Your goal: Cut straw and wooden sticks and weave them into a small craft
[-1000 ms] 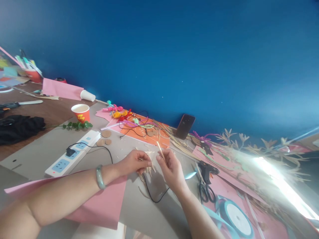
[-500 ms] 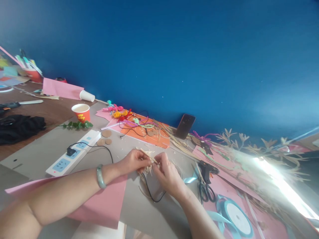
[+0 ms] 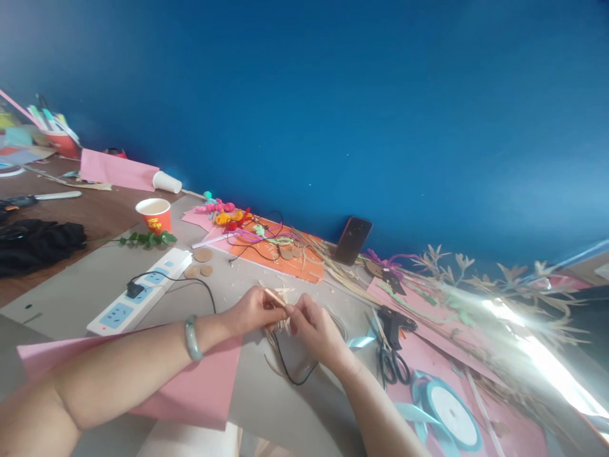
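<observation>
Pinched between the fingers of my left hand (image 3: 250, 311) is a thin pale stick (image 3: 275, 296), wood or straw, tilted down to the right. My right hand (image 3: 314, 330) closes its thumb and fingers at the stick's lower end, the fingertips of both hands almost touching. Beneath the hands lies a small heap of pale shavings (image 3: 283, 327), partly hidden by the fingers. A black cable (image 3: 284, 365) loops on the grey board just below them. My left wrist, with a jade-coloured bangle (image 3: 192, 338), passes over a pink paper sheet (image 3: 209, 393).
Left of my hands stand a white power strip (image 3: 137, 293) and a red paper cup (image 3: 155, 216). On the right lie black scissors (image 3: 394, 367), a glue gun (image 3: 396, 327) and a blue ribbon spool (image 3: 451, 412). A phone (image 3: 353, 241) leans on the blue wall behind dried stalks (image 3: 352, 279).
My right fingertips have moved slightly left, closer to my left fingers. The stick, earlier spanning the space between the hands, now has its lower end covered by the right fingertips.
</observation>
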A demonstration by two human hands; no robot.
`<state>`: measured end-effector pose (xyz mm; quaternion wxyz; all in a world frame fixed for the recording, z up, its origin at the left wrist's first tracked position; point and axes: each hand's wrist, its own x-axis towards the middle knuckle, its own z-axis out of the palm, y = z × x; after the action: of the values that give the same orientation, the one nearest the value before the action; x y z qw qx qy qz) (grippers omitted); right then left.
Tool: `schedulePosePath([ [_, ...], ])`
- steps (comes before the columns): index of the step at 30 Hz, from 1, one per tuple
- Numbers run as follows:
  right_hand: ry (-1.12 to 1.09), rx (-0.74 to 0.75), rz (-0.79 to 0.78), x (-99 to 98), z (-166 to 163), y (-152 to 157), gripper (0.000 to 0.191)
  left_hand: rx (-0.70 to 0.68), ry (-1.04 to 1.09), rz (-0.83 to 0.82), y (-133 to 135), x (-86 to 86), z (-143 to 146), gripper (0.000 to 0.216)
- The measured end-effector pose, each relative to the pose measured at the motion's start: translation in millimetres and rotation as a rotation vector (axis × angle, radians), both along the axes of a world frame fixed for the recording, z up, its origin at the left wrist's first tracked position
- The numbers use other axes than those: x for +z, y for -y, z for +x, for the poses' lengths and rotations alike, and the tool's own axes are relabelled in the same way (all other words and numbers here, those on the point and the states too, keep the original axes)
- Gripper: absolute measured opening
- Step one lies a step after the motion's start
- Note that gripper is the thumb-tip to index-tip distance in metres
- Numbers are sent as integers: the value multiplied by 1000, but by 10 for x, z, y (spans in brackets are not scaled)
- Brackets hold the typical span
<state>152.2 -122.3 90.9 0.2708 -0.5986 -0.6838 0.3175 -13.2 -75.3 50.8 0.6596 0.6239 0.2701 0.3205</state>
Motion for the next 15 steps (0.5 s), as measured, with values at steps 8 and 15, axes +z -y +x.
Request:
schedulePosePath([
  [8,-268,-8,-203,-18,31,-53,38,31,21,-75,-10,-3,-3,27],
  [15,-483,-85,-248,135,190,-77,42,52,66,-85,-47,-53,-19,28],
])
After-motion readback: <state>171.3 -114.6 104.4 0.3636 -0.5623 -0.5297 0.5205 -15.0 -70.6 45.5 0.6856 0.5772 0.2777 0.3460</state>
